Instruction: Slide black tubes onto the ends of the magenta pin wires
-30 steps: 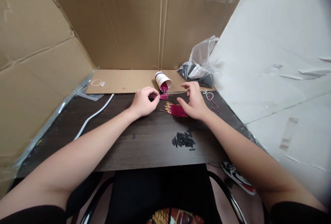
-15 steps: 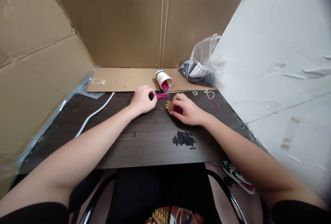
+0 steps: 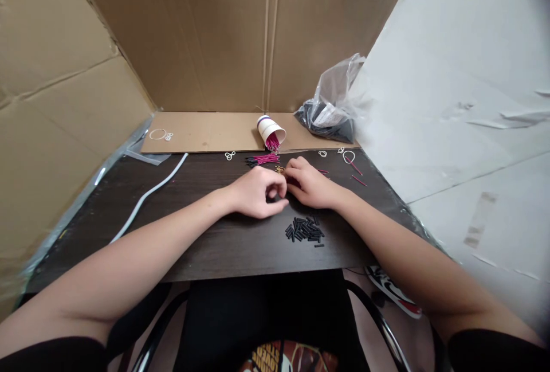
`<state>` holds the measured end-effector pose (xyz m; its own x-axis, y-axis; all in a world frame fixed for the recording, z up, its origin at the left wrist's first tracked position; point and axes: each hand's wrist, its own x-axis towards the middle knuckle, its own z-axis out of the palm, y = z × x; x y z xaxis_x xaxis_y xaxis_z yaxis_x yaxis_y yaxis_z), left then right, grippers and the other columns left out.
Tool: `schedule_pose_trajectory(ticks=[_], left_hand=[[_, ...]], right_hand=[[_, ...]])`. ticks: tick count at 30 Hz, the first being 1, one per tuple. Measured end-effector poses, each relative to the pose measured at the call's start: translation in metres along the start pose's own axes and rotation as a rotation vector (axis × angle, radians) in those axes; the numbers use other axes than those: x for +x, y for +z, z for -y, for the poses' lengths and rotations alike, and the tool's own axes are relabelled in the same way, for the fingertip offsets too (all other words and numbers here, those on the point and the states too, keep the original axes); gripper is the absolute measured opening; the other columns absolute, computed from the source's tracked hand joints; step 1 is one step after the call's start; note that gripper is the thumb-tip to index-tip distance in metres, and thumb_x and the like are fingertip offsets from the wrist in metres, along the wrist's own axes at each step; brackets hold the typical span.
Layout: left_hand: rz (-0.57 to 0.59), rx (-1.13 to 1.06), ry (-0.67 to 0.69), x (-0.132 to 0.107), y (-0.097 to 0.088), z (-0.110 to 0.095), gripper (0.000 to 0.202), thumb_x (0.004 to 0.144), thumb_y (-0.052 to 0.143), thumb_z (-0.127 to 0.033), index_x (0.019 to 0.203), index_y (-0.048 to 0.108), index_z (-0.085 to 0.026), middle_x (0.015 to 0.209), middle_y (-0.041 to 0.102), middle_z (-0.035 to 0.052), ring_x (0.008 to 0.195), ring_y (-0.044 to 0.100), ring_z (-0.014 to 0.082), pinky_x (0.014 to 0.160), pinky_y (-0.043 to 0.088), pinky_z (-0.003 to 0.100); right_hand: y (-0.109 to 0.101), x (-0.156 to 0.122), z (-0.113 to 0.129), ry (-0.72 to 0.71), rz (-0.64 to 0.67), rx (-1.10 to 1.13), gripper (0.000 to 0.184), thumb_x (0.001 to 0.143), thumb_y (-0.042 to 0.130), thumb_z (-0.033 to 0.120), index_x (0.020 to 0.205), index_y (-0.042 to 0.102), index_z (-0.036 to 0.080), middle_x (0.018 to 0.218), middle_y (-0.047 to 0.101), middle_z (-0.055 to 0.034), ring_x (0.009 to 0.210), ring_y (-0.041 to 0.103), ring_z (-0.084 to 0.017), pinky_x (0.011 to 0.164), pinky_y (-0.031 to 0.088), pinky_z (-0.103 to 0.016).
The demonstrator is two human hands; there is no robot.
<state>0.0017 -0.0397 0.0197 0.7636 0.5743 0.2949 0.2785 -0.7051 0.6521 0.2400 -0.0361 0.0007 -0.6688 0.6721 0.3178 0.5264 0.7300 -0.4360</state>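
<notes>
My left hand rests on the dark table, fingers curled toward the thumb; whether it pinches anything I cannot make out. My right hand lies just to its right, closed over a bundle of magenta wires with gold tips, mostly hidden beneath it. The two hands nearly touch. A smaller bunch of magenta wires lies just beyond them. A pile of short black tubes sits near the right hand, toward me.
A tipped paper cup with magenta wires lies on the cardboard sheet at the back. A plastic bag of black parts stands back right. A white strip and small white rings lie left. Cardboard walls surround the table.
My left hand has left the small bunch of wires and come nearer me, next to the right hand. The right hand has closed down over the gold-tipped bundle.
</notes>
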Motion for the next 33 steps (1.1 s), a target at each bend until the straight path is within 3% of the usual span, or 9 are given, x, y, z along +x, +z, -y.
schedule_pose_trajectory(ticks=[3,9,13,18,22,28,33], left_hand=[[0.171,-0.045,0.049,-0.001,0.006,-0.006,0.009,0.086,0.083,-0.029,0.091,0.082,-0.021,0.076,0.069,0.0030,0.067,0.060,0.0167,0.066,0.049,0.032],[0.252,-0.022,0.086,0.000,0.009,-0.007,0.022,0.098,0.077,-0.029,0.116,0.090,-0.027,0.093,0.075,0.0062,0.072,0.062,0.0175,0.071,0.051,0.033],[0.259,-0.011,0.085,0.000,0.011,-0.006,0.017,0.100,0.077,-0.029,0.109,0.092,-0.031,0.097,0.077,0.0058,0.078,0.067,0.0184,0.076,0.051,0.033],[0.258,-0.056,0.112,0.001,0.014,-0.007,0.013,0.100,0.077,-0.024,0.098,0.089,-0.026,0.097,0.078,0.0059,0.086,0.071,0.0201,0.081,0.054,0.033],[0.259,-0.015,0.113,0.002,0.014,-0.010,0.011,0.099,0.076,-0.021,0.095,0.086,-0.023,0.091,0.077,0.0052,0.081,0.070,0.0188,0.077,0.053,0.031],[0.206,-0.074,0.095,-0.001,0.014,-0.010,0.004,0.089,0.077,-0.014,0.090,0.079,-0.017,0.082,0.075,0.0029,0.070,0.063,0.0135,0.069,0.051,0.027],[-0.022,-0.325,-0.156,0.002,0.010,0.005,0.007,0.082,0.081,-0.018,0.082,0.075,-0.014,0.074,0.074,0.0035,0.059,0.061,0.0108,0.058,0.050,0.024]], right_hand=[[0.002,-0.001,-0.002,0.025,0.022,-0.029,0.010,0.105,0.063,0.015,0.096,0.066,0.019,0.105,0.065,-0.0121,0.103,0.051,-0.029,0.094,0.046,-0.047],[0.002,-0.002,-0.002,0.030,0.020,-0.058,0.009,0.105,0.063,0.019,0.097,0.067,0.019,0.105,0.064,-0.0123,0.105,0.050,-0.030,0.093,0.045,-0.047],[0.000,-0.002,-0.001,0.014,0.026,-0.041,0.005,0.103,0.067,0.019,0.098,0.068,0.019,0.104,0.064,-0.0113,0.103,0.050,-0.029,0.092,0.044,-0.046],[-0.001,-0.001,0.000,0.016,0.032,-0.062,0.009,0.106,0.065,0.020,0.097,0.068,0.019,0.103,0.065,-0.0113,0.103,0.050,-0.029,0.091,0.042,-0.045],[0.002,-0.001,0.004,0.043,0.073,-0.133,0.016,0.110,0.058,0.021,0.096,0.065,0.019,0.105,0.064,-0.0124,0.103,0.049,-0.030,0.089,0.040,-0.045],[-0.001,-0.001,0.006,0.095,0.026,-0.184,0.013,0.111,0.055,0.021,0.099,0.060,0.020,0.113,0.064,-0.0130,0.109,0.049,-0.031,0.092,0.039,-0.046],[-0.012,0.001,-0.008,0.097,-0.197,-0.110,0.008,0.109,0.051,0.020,0.101,0.054,0.022,0.111,0.061,-0.0131,0.105,0.054,-0.029,0.095,0.046,-0.047]])
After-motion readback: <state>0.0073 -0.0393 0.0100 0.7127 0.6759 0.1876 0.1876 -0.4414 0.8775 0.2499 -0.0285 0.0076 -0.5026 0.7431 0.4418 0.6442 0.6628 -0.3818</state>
